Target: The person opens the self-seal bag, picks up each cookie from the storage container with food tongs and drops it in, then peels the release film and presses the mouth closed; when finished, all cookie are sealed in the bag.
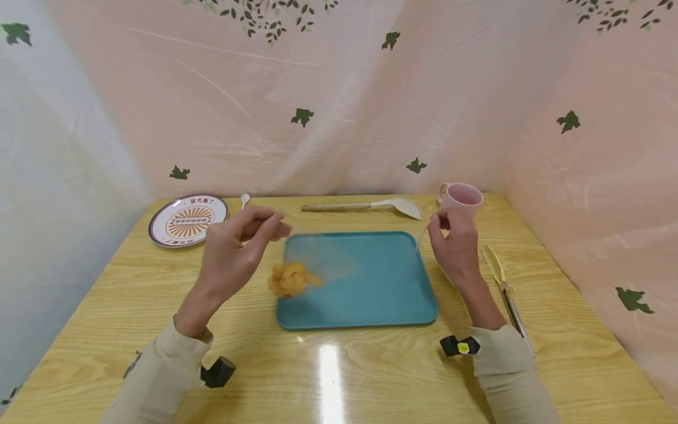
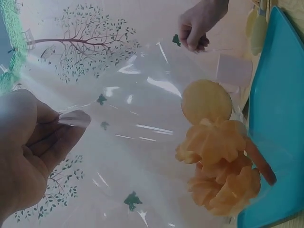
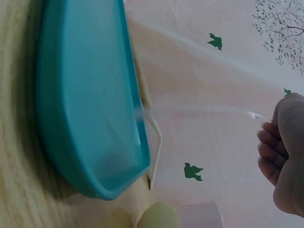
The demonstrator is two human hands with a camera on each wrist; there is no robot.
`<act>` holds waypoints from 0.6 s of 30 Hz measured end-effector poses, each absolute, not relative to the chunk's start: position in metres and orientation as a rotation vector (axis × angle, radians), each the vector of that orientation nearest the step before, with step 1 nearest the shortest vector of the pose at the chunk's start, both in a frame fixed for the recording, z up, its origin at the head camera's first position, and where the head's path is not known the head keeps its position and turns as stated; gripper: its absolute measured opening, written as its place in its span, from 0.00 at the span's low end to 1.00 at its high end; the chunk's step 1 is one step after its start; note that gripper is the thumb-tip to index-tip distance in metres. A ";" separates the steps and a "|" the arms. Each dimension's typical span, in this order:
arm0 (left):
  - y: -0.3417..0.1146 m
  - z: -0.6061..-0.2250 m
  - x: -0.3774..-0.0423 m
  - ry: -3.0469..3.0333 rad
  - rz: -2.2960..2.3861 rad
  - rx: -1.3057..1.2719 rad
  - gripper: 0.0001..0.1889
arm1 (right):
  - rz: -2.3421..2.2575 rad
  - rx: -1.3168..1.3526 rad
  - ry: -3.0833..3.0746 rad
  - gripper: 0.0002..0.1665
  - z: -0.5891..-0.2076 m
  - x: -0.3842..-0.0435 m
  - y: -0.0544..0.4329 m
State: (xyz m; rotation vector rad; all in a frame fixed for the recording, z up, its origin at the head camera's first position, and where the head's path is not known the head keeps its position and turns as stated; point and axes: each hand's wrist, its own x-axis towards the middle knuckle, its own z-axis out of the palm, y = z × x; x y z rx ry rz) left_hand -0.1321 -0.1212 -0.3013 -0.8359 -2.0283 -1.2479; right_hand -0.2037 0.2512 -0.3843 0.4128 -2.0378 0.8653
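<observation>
My left hand (image 1: pixel 238 253) pinches the edge of a clear plastic bag (image 2: pixel 142 109) between thumb and fingers. Low in the bag lie orange food pieces (image 2: pixel 213 142): ruffled flower shapes, a flat round and a short stick. The bag hangs over the left side of a blue tray (image 1: pixel 365 282); whether it touches the tray I cannot tell. To the right, my right hand (image 1: pixel 457 244) is raised beyond the tray's edge, its fingers curled. It pinches a thin clear plastic strip (image 3: pixel 209 110) that trails down toward the tray.
A white patterned plate (image 1: pixel 212 215) and a small white spoon (image 1: pixel 245 199) lie at the back left. Behind the tray is a spatula (image 1: pixel 339 206). At the right stand a pink mug (image 1: pixel 463 194) and yellow-tipped tongs (image 1: pixel 495 265). A printed cloth (image 1: pixel 339 88) surrounds the table.
</observation>
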 end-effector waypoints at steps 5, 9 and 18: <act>-0.120 -0.302 -0.132 -2.034 -1.251 -0.833 0.06 | 0.890 0.449 -2.232 0.05 -0.389 -0.206 0.247; -0.118 -0.302 -0.132 -2.037 -1.261 -0.838 0.06 | 0.896 0.475 -2.414 0.07 -0.392 -0.209 0.244; -0.116 -0.303 -0.133 -2.023 -1.257 -0.861 0.06 | 0.829 0.506 -2.798 0.09 -0.400 -0.217 0.241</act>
